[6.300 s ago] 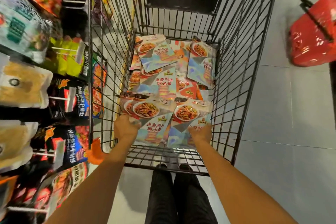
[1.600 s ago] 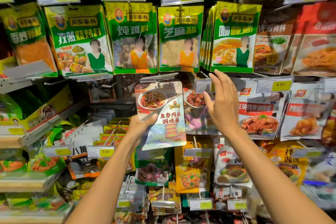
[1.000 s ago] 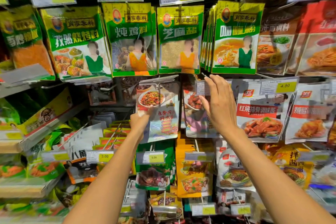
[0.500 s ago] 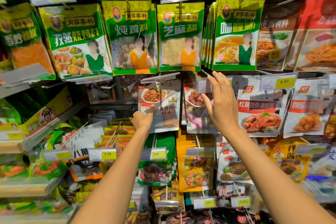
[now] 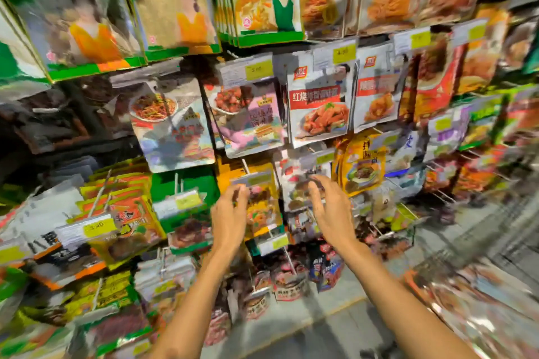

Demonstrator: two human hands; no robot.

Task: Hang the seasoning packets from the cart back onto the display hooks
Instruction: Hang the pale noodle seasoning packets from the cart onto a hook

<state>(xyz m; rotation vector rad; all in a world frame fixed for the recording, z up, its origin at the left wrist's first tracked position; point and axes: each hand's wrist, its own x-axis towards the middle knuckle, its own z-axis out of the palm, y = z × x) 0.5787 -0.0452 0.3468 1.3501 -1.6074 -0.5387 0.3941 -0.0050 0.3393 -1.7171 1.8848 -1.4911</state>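
Both hands, left (image 5: 230, 213) and right (image 5: 332, 210), hang empty, fingers loose; one seasoning packet (image 5: 172, 125) hangs hooked. Next: fetch another from the cart.

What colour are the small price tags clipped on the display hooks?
Yellow on white, clearest in the head view, like the price tag above the pink packet.

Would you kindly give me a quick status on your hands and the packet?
Left hand and right hand both empty, fingers loose. Pale blue noodle-picture seasoning packet hanging on the display, hands below it. View blurred; nothing blocking.
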